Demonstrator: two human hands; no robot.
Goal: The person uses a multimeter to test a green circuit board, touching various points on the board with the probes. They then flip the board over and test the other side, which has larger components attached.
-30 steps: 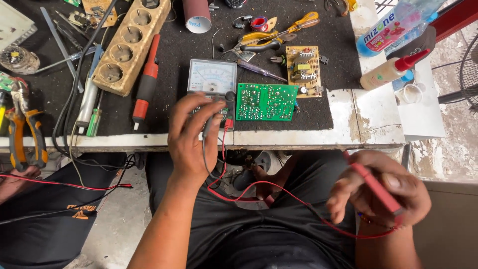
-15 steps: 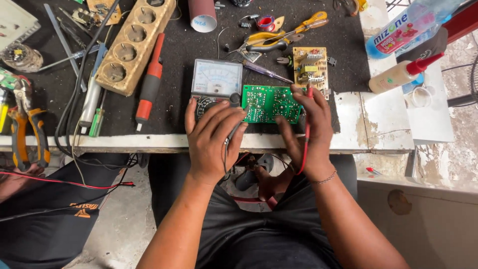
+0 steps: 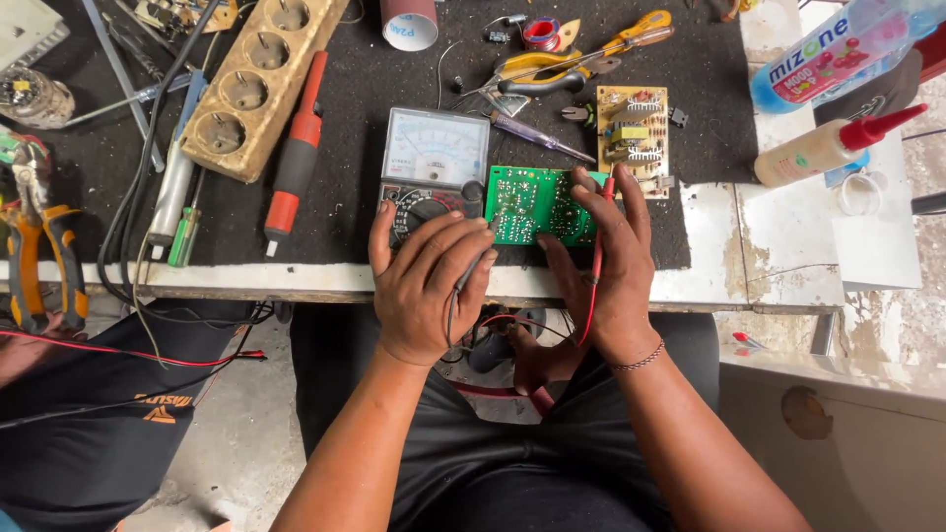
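Observation:
A green circuit board (image 3: 532, 202) lies on the black mat near the table's front edge, beside a grey analog multimeter (image 3: 434, 163). My left hand (image 3: 429, 281) holds the black probe, whose tip touches the board's left edge. My right hand (image 3: 603, 261) grips the red probe (image 3: 601, 232) upright, its tip at the board's right edge. Both probe leads run down to my lap.
A yellowish circuit board (image 3: 633, 133) lies behind the green one. A wooden power strip (image 3: 258, 84), a red screwdriver (image 3: 296, 158), yellow pliers (image 3: 562, 64), orange-handled pliers (image 3: 39, 261), a glue bottle (image 3: 828, 148) and a blue drink bottle (image 3: 838, 44) surround the mat. Another person's dark-trousered leg (image 3: 89, 414) is at left.
My right hand came up from my lap with the red probe to the green board's right edge. My left hand shifted slightly onto the board's left edge with the black probe.

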